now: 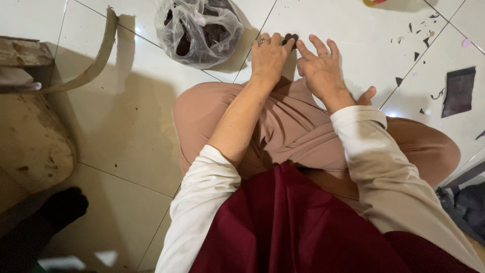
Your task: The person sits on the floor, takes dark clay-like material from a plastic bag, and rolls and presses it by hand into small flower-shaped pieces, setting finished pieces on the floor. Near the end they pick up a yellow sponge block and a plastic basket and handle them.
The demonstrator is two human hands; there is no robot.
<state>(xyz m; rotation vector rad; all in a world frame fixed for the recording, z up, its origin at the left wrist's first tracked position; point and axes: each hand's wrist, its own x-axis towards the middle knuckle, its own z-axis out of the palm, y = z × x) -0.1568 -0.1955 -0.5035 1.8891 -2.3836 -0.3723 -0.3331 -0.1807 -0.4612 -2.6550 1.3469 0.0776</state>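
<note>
Below, a person sits on the floor [131, 131], which is pale glossy tile with dark grout lines, legs folded under a tan skirt [298, 131], a dark red cloth [298, 227] across the lap. Both arms reach forward over the knees, cream sleeves pushed up. Left hand [270, 55], ring on one finger, lies knuckles up with fingers curled down; its fingertips pinch a small dark piece [290, 38] against the tile. Right hand [318, 65] sits just beside it, fingers spread and loosely open, forefinger tip touching the same piece from the right side; it grips nothing that I can see. The piece lies on the floor just past the knees, between the two hands, close to a grout line. Clear plastic bag [199, 28] stands just left of the left hand, crumpled, with more dark pieces inside. Off to the right, well apart, dark scraps [417, 53] are scattered over the tile, and a larger dark rectangular sheet [458, 91] lies near the frame edge. A curved tan strip [96, 60] lies on the floor at upper left, next to a worn, stained block [30, 136]. Lower left corner shows a dark foot [63, 207], in shadow, owner not in view. Dark bag [467, 202] at the right edge, partly cut off.
</note>
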